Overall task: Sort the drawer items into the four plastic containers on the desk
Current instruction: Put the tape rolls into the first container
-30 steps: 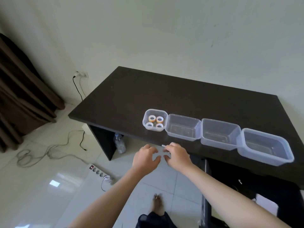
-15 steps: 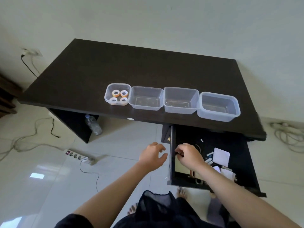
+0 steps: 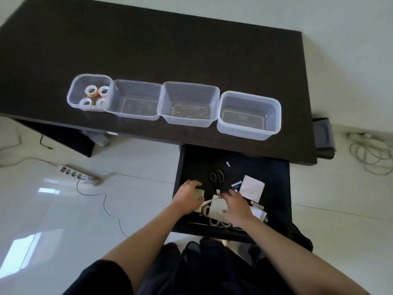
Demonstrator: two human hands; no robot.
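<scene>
Four clear plastic containers stand in a row on the dark desk (image 3: 191, 50). The small leftmost one (image 3: 73, 96) holds several tape rolls (image 3: 91, 90). The second (image 3: 133, 116), third (image 3: 187, 122) and fourth container (image 3: 244, 133) look empty. Below the desk's right part the drawer (image 3: 197, 165) is pulled out. Black scissors (image 3: 217, 177), a blue card (image 3: 236, 185), a patterned white pad (image 3: 253, 188) and more tape rolls (image 3: 215, 222) lie in it. My left hand (image 3: 187, 199) holds a pale note pad (image 3: 200, 192). My right hand (image 3: 236, 207) grips a white paper (image 3: 217, 206).
A power strip (image 3: 74, 172) with a thin cable lies on the glossy floor tiles to the left. A coil of cable (image 3: 370, 154) lies on the floor at the right. A bottle (image 3: 100, 137) stands under the desk. My dark clothing fills the lower frame.
My view swung from the desk's left side to above the open drawer. Both hands dropped from in front of the desk into the drawer and took hold of paper items.
</scene>
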